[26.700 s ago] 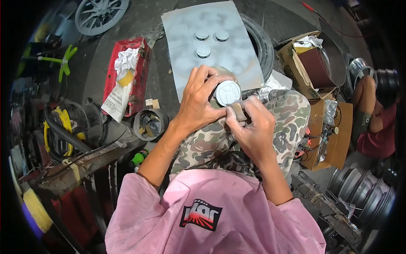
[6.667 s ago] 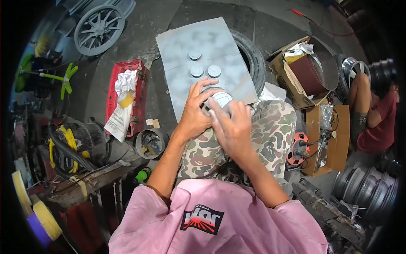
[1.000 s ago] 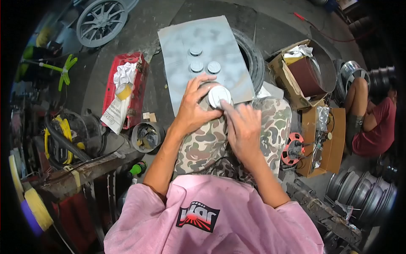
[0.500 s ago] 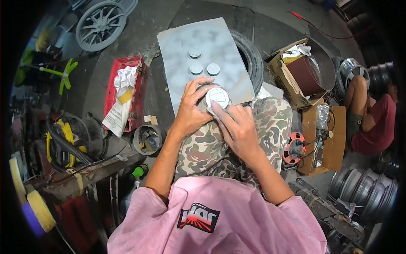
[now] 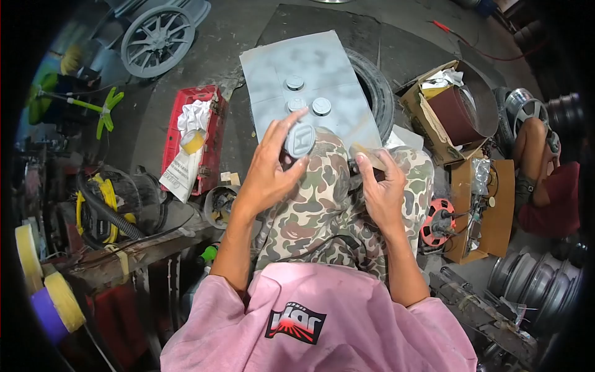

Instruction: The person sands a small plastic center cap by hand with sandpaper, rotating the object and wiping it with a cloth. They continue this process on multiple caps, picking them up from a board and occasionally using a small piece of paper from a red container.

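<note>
My left hand (image 5: 268, 173) grips a round grey wheel center cap (image 5: 301, 140) by its edge, with the raised letter-like emblem facing up. In my right hand (image 5: 385, 189) is a thin yellowish piece of sandpaper (image 5: 367, 152), pinched between thumb and fingers over the right knee, apart from the cap. Beyond the knees lies a grey-sprayed cardboard sheet (image 5: 273, 59). On it sit more grey caps: one cap (image 5: 294, 82) farther back, another cap (image 5: 321, 106) to the right, and a third cap (image 5: 296, 104) partly behind my left fingers.
A tire (image 5: 385, 99) lies under the cardboard. Left stands a red crate (image 5: 220, 133) with paper and tape, near a small bucket (image 5: 217, 211). To the right are cardboard boxes (image 5: 427, 127), an orange cable reel (image 5: 439, 222), metal rims (image 5: 533, 279) and a seated person (image 5: 551, 192).
My right hand has drawn away from the cap toward the right knee, and the sandpaper now shows. My left hand has tilted the cap and shifted it slightly left.
</note>
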`<act>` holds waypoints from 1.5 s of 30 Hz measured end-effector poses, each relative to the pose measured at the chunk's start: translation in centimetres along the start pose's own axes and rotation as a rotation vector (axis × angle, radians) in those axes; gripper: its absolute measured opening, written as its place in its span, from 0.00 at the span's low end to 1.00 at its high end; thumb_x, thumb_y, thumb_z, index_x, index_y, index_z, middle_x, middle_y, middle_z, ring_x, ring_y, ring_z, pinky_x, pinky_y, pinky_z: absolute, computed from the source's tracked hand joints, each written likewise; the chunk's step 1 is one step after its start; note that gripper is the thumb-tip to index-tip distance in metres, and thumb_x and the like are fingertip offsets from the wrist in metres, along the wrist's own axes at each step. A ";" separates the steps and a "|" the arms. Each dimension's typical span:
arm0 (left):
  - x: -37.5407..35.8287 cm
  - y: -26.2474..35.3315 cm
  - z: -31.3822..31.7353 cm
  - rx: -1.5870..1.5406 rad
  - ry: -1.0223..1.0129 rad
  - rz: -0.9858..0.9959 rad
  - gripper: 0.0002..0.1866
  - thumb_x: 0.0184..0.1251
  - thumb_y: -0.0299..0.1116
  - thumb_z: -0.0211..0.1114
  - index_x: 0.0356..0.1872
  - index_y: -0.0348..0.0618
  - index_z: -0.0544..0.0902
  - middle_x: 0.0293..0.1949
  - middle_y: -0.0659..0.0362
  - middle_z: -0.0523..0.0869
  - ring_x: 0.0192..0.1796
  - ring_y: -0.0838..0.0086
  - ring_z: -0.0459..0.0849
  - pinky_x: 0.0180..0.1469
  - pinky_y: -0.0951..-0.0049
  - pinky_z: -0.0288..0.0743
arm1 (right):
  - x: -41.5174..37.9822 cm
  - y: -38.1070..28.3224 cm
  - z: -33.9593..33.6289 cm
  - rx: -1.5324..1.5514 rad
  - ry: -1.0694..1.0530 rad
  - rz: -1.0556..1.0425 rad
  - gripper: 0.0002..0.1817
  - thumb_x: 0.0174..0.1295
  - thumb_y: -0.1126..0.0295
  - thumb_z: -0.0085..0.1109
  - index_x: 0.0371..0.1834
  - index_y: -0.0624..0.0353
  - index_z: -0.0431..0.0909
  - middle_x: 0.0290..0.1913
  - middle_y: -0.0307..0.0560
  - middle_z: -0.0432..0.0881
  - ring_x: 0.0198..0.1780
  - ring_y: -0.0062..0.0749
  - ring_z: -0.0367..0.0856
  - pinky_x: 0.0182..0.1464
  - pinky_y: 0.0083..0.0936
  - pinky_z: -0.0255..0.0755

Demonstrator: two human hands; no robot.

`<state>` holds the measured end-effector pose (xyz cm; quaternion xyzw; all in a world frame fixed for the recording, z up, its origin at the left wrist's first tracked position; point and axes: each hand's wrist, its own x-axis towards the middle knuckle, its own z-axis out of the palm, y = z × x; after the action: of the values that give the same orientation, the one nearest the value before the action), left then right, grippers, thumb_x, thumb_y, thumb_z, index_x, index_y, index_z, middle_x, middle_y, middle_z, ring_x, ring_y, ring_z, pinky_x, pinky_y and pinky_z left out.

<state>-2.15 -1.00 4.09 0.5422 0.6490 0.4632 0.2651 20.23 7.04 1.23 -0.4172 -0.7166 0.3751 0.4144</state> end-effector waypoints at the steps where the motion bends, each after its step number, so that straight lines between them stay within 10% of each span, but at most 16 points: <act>1: -0.3 0.5 -0.3 0.095 -0.102 -0.007 0.43 0.65 0.25 0.79 0.83 0.42 0.74 0.63 0.48 0.83 0.66 0.60 0.84 0.73 0.63 0.75 | -0.2 -0.4 0.2 0.072 -0.048 0.117 0.10 0.75 0.72 0.71 0.49 0.70 0.89 0.38 0.49 0.87 0.38 0.34 0.85 0.45 0.30 0.78; 10: -1.0 -0.1 3.7 0.056 0.136 0.179 0.34 0.68 0.24 0.78 0.76 0.39 0.80 0.47 0.51 0.86 0.48 0.63 0.87 0.57 0.63 0.81 | -0.7 -1.5 2.8 0.091 -0.047 -0.018 0.10 0.78 0.74 0.67 0.54 0.68 0.91 0.42 0.55 0.88 0.46 0.43 0.89 0.52 0.34 0.80; 13: -1.4 -0.8 4.5 0.058 0.161 0.014 0.21 0.65 0.23 0.81 0.59 0.34 0.88 0.38 0.54 0.86 0.40 0.68 0.85 0.46 0.66 0.80 | 0.0 -0.2 2.0 0.142 -0.013 0.078 0.10 0.77 0.74 0.67 0.55 0.67 0.92 0.43 0.54 0.89 0.49 0.45 0.89 0.53 0.34 0.80; 15: -0.9 -1.6 5.2 0.029 0.245 0.242 0.14 0.61 0.23 0.83 0.43 0.31 0.88 0.36 0.57 0.85 0.36 0.72 0.82 0.40 0.69 0.77 | 0.5 -0.2 1.6 0.159 -0.008 0.028 0.11 0.75 0.76 0.69 0.56 0.66 0.92 0.44 0.52 0.90 0.52 0.47 0.89 0.54 0.34 0.81; 23: -0.3 0.0 3.4 0.106 0.108 0.278 0.12 0.59 0.22 0.80 0.40 0.31 0.85 0.33 0.53 0.80 0.35 0.63 0.80 0.40 0.65 0.76 | 1.2 -2.5 0.7 -0.174 -0.193 -0.671 0.13 0.69 0.79 0.70 0.55 0.61 0.93 0.54 0.52 0.91 0.58 0.48 0.89 0.58 0.39 0.83; 29: -0.4 -0.3 3.2 0.159 0.059 0.242 0.12 0.58 0.22 0.78 0.40 0.31 0.84 0.34 0.52 0.79 0.36 0.59 0.79 0.40 0.62 0.74 | 2.3 -0.6 0.3 0.350 -0.319 0.360 0.11 0.75 0.77 0.67 0.55 0.62 0.95 0.44 0.52 0.92 0.45 0.37 0.92 0.54 0.29 0.82; 31: -0.2 -0.2 2.8 0.160 0.047 0.249 0.12 0.57 0.22 0.77 0.40 0.31 0.84 0.34 0.52 0.79 0.36 0.59 0.79 0.41 0.61 0.74 | 2.4 -1.0 0.5 0.431 -0.314 0.351 0.11 0.72 0.77 0.69 0.54 0.62 0.94 0.44 0.51 0.91 0.45 0.40 0.91 0.54 0.32 0.83; 34: -0.2 -0.1 2.2 0.170 -0.043 0.216 0.17 0.58 0.25 0.80 0.45 0.31 0.83 0.40 0.47 0.82 0.44 0.47 0.83 0.48 0.53 0.78 | 2.1 -2.7 0.1 0.022 -0.258 -0.440 0.15 0.63 0.81 0.71 0.52 0.60 0.93 0.50 0.50 0.89 0.54 0.47 0.87 0.57 0.39 0.83; 37: 0.3 0.2 2.1 0.101 -0.073 0.235 0.17 0.59 0.25 0.79 0.47 0.30 0.84 0.41 0.46 0.83 0.45 0.47 0.84 0.49 0.54 0.78 | 1.9 -2.1 0.6 -0.036 -0.228 -0.545 0.16 0.61 0.83 0.71 0.52 0.60 0.93 0.53 0.51 0.88 0.56 0.48 0.86 0.57 0.39 0.83; 39: 0.4 0.3 1.9 0.124 -0.089 0.200 0.17 0.60 0.25 0.78 0.48 0.30 0.84 0.42 0.46 0.84 0.47 0.47 0.84 0.50 0.55 0.79 | 1.7 -1.3 1.2 0.005 -0.160 -0.429 0.14 0.66 0.80 0.71 0.53 0.62 0.93 0.50 0.48 0.90 0.52 0.39 0.87 0.56 0.35 0.82; 42: 0.3 0.3 2.5 0.077 -0.037 0.176 0.16 0.57 0.25 0.77 0.43 0.29 0.83 0.37 0.50 0.80 0.40 0.56 0.80 0.47 0.62 0.77 | 1.9 0.4 1.3 0.507 -0.311 0.531 0.12 0.77 0.73 0.67 0.56 0.65 0.94 0.48 0.42 0.93 0.47 0.19 0.84 0.54 0.27 0.79; 45: 0.6 0.1 2.1 0.095 -0.082 0.159 0.16 0.57 0.26 0.78 0.43 0.29 0.83 0.37 0.51 0.81 0.39 0.58 0.80 0.46 0.62 0.76 | 1.6 -0.9 0.9 0.354 -0.229 0.163 0.10 0.74 0.75 0.69 0.54 0.63 0.94 0.47 0.44 0.93 0.47 0.25 0.87 0.53 0.29 0.80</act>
<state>-0.52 0.20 3.38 0.6226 0.6138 0.4288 0.2275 18.69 8.04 2.14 -0.3493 -0.6459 0.5719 0.3656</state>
